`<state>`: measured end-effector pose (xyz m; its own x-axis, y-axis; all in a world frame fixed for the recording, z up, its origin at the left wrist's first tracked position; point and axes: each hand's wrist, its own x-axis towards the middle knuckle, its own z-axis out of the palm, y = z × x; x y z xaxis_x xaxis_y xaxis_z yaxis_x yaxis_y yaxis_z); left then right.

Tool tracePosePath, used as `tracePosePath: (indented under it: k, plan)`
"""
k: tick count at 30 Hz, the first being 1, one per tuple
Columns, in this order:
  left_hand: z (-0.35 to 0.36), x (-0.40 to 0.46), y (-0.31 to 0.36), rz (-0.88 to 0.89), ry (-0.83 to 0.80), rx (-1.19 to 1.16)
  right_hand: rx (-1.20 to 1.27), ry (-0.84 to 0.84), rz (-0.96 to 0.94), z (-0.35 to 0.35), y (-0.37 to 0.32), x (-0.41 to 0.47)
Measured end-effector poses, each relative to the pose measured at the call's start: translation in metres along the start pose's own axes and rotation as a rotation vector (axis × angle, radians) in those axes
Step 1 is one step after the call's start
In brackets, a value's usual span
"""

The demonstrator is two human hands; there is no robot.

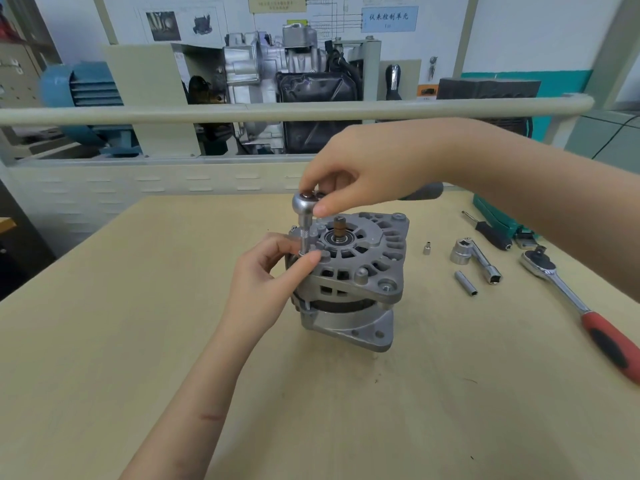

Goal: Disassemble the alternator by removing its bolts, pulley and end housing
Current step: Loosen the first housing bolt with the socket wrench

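Hands are working mid-bench: right hand gripping the ratchet, left hand pinching its socket on the heavy, rigid alternator.

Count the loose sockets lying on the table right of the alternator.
3: a tiny socket nearest the alternator, a large socket beside it, a long thin socket in front. Others may be hidden.

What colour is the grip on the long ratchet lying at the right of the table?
Red with black inlays, on the ratchet handle; the head view shows it.
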<state>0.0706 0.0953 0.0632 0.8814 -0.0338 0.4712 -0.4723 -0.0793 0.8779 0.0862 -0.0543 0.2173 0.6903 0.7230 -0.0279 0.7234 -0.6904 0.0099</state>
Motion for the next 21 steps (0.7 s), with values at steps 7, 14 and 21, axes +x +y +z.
tracePosePath:
  k: [7, 14, 21]
  plan:
    - [-0.0034, -0.0006, 0.0001, -0.005, -0.045, 0.032, 0.078, 0.009, -0.050, -0.0011, -0.0003, -0.0004]
    - [0.0003, 0.0001, -0.0014, 0.043, 0.040, 0.095, -0.044, 0.094, -0.008, 0.0060, -0.0023, 0.0038]
    - [-0.0048, -0.0003, 0.0006, 0.009, -0.045, -0.005, -0.038, 0.010, -0.086, 0.0020, -0.0004, 0.0008]
